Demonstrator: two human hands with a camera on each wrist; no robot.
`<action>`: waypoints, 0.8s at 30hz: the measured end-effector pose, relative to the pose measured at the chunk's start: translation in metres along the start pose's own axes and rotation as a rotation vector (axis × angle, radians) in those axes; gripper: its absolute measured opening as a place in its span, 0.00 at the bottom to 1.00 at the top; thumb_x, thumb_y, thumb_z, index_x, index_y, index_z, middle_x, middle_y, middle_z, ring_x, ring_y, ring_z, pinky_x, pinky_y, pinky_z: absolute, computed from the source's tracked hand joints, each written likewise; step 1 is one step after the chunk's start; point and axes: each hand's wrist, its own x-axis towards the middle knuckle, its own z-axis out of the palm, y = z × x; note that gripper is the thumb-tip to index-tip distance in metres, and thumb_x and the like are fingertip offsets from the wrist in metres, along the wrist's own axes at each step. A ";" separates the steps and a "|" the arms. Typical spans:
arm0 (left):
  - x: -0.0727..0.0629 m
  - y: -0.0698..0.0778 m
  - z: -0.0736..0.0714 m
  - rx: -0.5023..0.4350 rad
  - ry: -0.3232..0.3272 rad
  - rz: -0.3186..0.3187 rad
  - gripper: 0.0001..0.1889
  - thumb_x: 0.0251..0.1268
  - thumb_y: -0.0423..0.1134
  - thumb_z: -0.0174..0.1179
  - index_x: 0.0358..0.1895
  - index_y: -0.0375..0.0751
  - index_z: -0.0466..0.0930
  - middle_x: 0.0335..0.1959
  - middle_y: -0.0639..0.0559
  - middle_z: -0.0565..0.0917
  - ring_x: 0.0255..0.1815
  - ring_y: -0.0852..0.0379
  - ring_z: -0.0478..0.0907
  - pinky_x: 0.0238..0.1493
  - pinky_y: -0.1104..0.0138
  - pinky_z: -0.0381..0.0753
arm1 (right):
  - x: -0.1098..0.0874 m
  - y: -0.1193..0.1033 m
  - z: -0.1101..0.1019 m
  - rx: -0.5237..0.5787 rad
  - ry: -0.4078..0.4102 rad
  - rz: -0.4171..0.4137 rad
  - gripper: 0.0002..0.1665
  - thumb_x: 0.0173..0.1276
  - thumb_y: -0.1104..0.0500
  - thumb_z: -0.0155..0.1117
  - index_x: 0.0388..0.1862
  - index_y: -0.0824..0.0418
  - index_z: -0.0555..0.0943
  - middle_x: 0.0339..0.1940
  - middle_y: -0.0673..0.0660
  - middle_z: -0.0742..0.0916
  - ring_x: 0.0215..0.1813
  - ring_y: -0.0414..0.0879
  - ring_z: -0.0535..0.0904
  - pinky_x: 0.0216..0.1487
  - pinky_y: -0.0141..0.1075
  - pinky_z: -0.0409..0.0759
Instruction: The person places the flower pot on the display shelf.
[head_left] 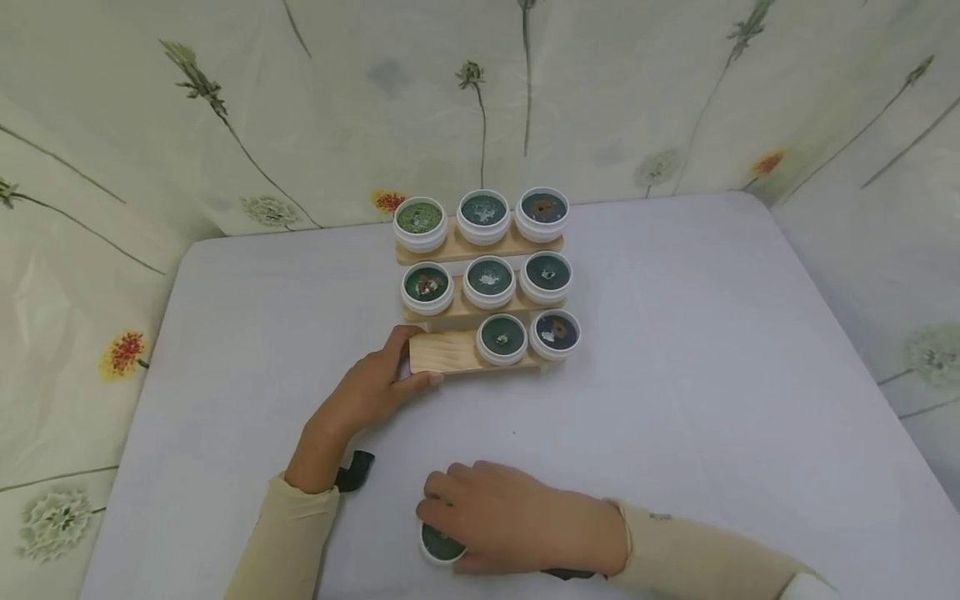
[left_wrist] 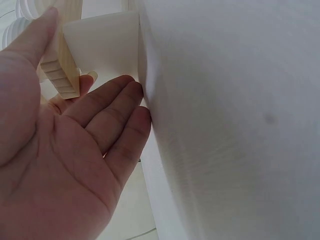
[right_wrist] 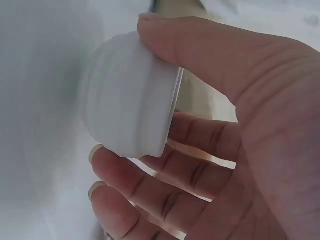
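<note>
A three-tier wooden stand [head_left: 450, 353] with white supports carries small white round tubs with green or dark tops. At the left end of its lowest board, my left hand [head_left: 367, 387] grips the wood between thumb and index finger; the left wrist view shows the other fingers stretched beneath, beside a white support [left_wrist: 105, 42]. Nearer me, my right hand [head_left: 510, 517] holds a white tub [head_left: 441, 543] with a dark green top, thumb on one side and fingers on the other. In the right wrist view this tub [right_wrist: 127, 100] is seen side-on, close to the white tabletop.
Two tubs, one dark green [head_left: 502, 337] and one with a brown spot [head_left: 555, 333], sit on the lowest board's right part. Three tubs stand on each upper board. A flower-patterned curtain [head_left: 420, 108] hangs behind the white table [head_left: 712, 375].
</note>
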 end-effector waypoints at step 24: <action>0.001 -0.005 0.000 0.056 0.031 0.070 0.33 0.73 0.45 0.68 0.74 0.51 0.61 0.56 0.38 0.85 0.54 0.41 0.85 0.57 0.45 0.79 | 0.023 0.054 -0.045 -0.178 0.584 0.260 0.37 0.66 0.53 0.78 0.67 0.71 0.75 0.59 0.64 0.80 0.56 0.56 0.79 0.59 0.44 0.78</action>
